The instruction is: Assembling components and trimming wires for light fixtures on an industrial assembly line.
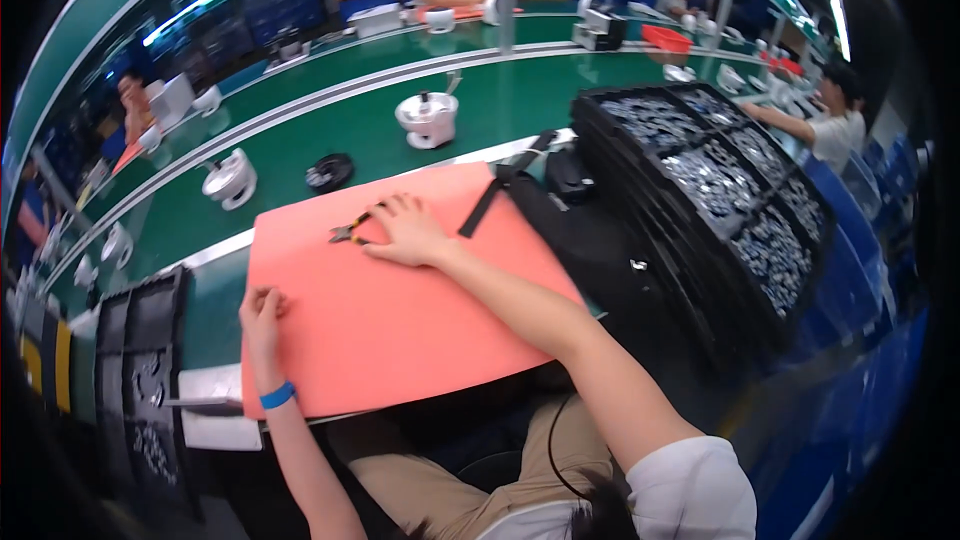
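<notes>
I had my right hand (405, 230) flat on the far part of the salmon-pink foam mat (400, 320), fingers spread and loosely covering the handles of a small pair of cutting pliers (350, 231); I judged this to be the pick-up step, with the grip not yet closed, though whether any finger had curled under a handle I could not tell. My left hand (262, 312) rested at the mat's edge at about nine o'clock, fingers curled into a loose fist, holding nothing that I could see, a blue wristband (277, 396) just behind it.

The pliers lay at about eleven o'clock on the mat, dark nose pointing left, out past my fingertips, with a touch of yellow on the handles. To lift them I would need to close my fingers round both handles and keep the mat from sliding.

At two o'clock stood stacked black trays (700, 170) of small metal parts. At twelve o'clock, on the green conveyor (340, 120), sat a white pot-like appliance (427, 118).
</notes>
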Tool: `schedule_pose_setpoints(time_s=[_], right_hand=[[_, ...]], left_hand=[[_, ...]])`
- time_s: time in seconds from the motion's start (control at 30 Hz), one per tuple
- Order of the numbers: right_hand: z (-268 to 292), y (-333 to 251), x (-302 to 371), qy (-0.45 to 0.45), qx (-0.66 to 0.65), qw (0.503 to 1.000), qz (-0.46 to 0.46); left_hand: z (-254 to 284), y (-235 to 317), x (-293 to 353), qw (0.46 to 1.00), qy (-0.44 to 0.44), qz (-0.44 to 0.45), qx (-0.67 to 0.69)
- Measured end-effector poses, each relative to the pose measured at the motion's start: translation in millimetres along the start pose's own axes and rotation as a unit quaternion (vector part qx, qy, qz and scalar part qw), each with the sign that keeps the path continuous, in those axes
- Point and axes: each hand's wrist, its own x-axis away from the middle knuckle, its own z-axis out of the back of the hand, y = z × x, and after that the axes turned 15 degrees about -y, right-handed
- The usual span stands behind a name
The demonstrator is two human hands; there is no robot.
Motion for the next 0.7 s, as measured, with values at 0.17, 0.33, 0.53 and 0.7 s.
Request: schedule_pose_setpoints(time_s=[0.17, 0.33, 0.53, 0.7], right_hand=[[-7.8, 7.2, -1.8, 0.005, -0.027, 1.0, 0.006], [-1.0, -10.2, -0.2, -0.007, -0.052, 0.998, 0.02], [6.4, 4.2, 2.7, 0.0, -0.054, 0.998, 0.015], [8.7, 5.2, 4.8, -0.006, -0.057, 0.998, 0.017]], left_hand=[[-56.2, 49.6, 85.8, 0.981, -0.003, -0.085, 0.172], [-122.3, 32.6, 210.5, 0.924, -0.241, 0.092, 0.281], [-203.0, -110.0, 258.6, 0.936, -0.086, 0.233, 0.25], [-206.4, -124.5, 224.5, 0.989, -0.085, 0.124, 0.011]])
